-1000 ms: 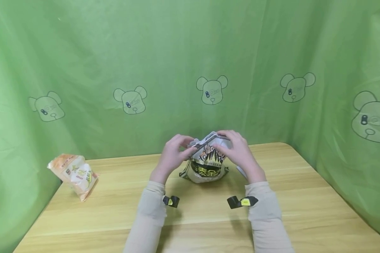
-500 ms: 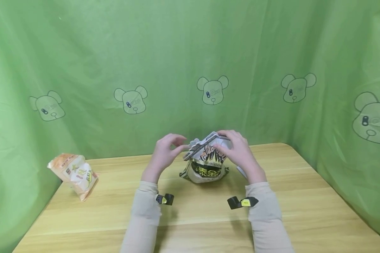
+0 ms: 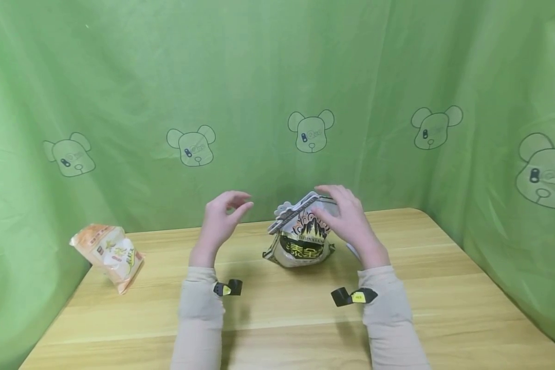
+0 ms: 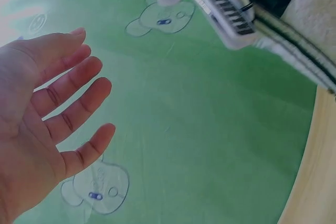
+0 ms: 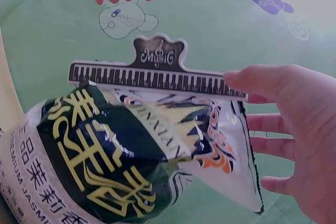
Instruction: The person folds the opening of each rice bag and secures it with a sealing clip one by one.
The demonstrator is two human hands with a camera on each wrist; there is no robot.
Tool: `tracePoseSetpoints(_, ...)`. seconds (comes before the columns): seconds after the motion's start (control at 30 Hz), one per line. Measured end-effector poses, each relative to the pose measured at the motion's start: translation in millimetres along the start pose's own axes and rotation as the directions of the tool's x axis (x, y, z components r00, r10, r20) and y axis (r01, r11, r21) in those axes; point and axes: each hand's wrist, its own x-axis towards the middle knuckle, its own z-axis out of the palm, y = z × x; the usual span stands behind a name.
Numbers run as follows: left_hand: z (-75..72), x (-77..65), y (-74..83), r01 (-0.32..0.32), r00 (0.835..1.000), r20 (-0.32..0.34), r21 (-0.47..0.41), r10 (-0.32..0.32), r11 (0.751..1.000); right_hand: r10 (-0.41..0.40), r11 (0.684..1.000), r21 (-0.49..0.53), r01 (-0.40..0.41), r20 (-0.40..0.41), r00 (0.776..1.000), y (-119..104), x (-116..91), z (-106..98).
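Well, the printed bag (image 3: 300, 252) sits on the table (image 3: 277, 329), a little in from the middle of its far edge, its dark-and-gold front towards me. Across its top, on a slant, runs the piano-key clip (image 5: 152, 74), "Music" lettered on its tab. My right hand (image 3: 353, 218) is at the clip's right end: the thumb lies over that end, but I cannot tell whether I am pinching or merely touching. My left hand (image 3: 219, 218) is free, fingers loosely bent, apart from both.

The bag looks soft, so I judge it could sag or tip if I let go abruptly, with no hand propping its left side. If the clip bites only a slippery rim, it could work loose; snagging its end with my thumb could drag it askew.

A pale thing (image 3: 353, 250) lies behind my right wrist, too covered to name. An orange-and-white packet (image 3: 108, 257) rests near the table's far left corner. Beyond the far edge hangs a green curtain (image 3: 240, 77).
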Motion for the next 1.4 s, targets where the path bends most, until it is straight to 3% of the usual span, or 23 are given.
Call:
tracePoseSetpoints(0.2,-16.0,-4.0,-4.2,0.035,0.998,-0.052,-0.014,-0.036,0.999,-0.088,0.996,0.002,0.088,-0.094,0.992,-15,-1,3)
tracePoseSetpoints(0.4,-31.3,-6.9,-9.3,0.084,0.991,-0.103,-0.015,-0.085,0.996,-0.176,0.983,0.011,0.181,-0.181,0.968,-28,2,11)
tracePoseSetpoints(0.6,-45.7,-10.9,-17.2,0.114,0.981,-0.159,-0.015,-0.114,0.993,-0.299,0.953,-0.025,0.302,-0.239,0.924,-37,2,25)
tracePoseSetpoints(0.8,-60.2,-17.8,-28.8,0.164,0.955,-0.244,-0.033,-0.167,0.986,-0.378,0.922,-0.039,0.386,-0.313,0.871,-46,1,37)
tracePoseSetpoints(0.93,-71.0,-24.0,-35.4,0.192,0.925,-0.327,-0.035,-0.192,0.981,-0.421,0.903,-0.057,0.426,-0.315,0.851,-53,-1,44)
tracePoseSetpoints(1.1,-84.3,-33.5,-44.9,0.215,0.873,-0.442,-0.035,-0.208,0.976,-0.472,0.879,-0.085,0.469,-0.282,0.835,-61,-3,53)
tracePoseSetpoints(1.23,-96.3,-41.8,-53.9,0.248,0.82,-0.52,-0.054,-0.239,0.967,-0.497,0.867,-0.101,0.487,-0.231,0.836,-68,-7,61)
tracePoseSetpoints(1.4,-111.6,-52.5,-60.6,0.314,0.741,-0.591,-0.115,-0.32,0.942,-0.525,0.851,-0.107,0.514,-0.182,0.832,-75,-9,70)
